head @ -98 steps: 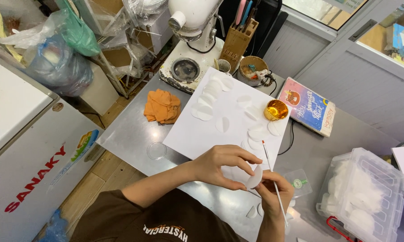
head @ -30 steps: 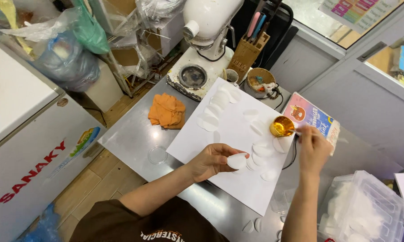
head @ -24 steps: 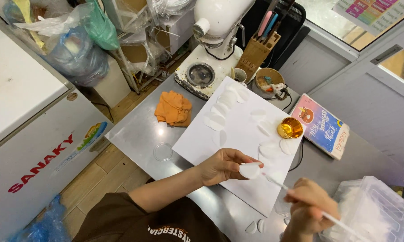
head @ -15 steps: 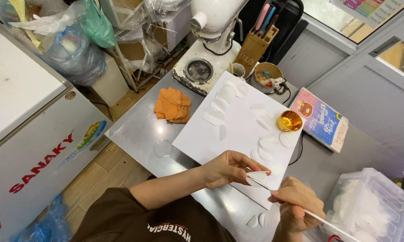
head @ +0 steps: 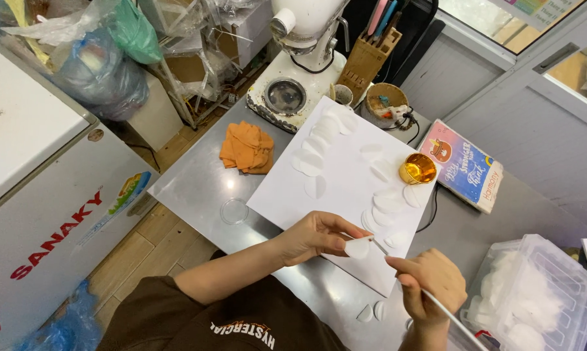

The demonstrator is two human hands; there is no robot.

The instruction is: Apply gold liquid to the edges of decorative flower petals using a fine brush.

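Note:
My left hand (head: 319,237) pinches a small white petal-shaped piece (head: 357,247) above the near edge of a white sheet (head: 335,188). My right hand (head: 430,286) grips a thin white-handled brush (head: 436,305), its tip touching the held piece. Several more white petal pieces (head: 387,201) lie in two rows on the sheet. A small gold pot (head: 417,168) stands at the sheet's right edge, far from both hands.
An orange cloth (head: 246,147) and a clear lid (head: 233,211) lie on the steel table (head: 196,188). A white stand mixer (head: 300,58), knife block (head: 365,62), colourful book (head: 466,166) and a clear plastic box (head: 540,292) of white pieces surround the sheet. A white freezer (head: 40,195) stands left.
My right hand went out to the gold pot with the brush, then came back toward me. The brush tip now meets the petal piece held in my left hand.

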